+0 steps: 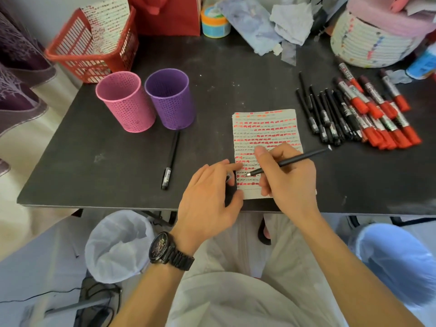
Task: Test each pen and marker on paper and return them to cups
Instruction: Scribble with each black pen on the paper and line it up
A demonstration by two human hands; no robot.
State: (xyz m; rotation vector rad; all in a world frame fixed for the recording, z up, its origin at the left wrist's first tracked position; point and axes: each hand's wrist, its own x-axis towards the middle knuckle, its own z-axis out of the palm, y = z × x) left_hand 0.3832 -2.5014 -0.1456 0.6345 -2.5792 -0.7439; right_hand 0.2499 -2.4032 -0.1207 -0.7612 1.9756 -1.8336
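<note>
Low on the scribbled paper [266, 128], the right hand [287, 178] grasps a black pen [304, 156] in its fingers, tip leftward, barrel trailing up-right. The left hand [207, 197] rests released on the sheet's edge, nearer the pink cup [125, 107] and purple cup [169, 102].

Setting: home room, makeshift work desk. Evidence: patterned purple curtain [14, 74] far left; red plastic basket [94, 55] and coiled rope basket [368, 43] along black table [94, 161] back edge; bag-lined waste bin [118, 246] underneath, lower left.
</note>
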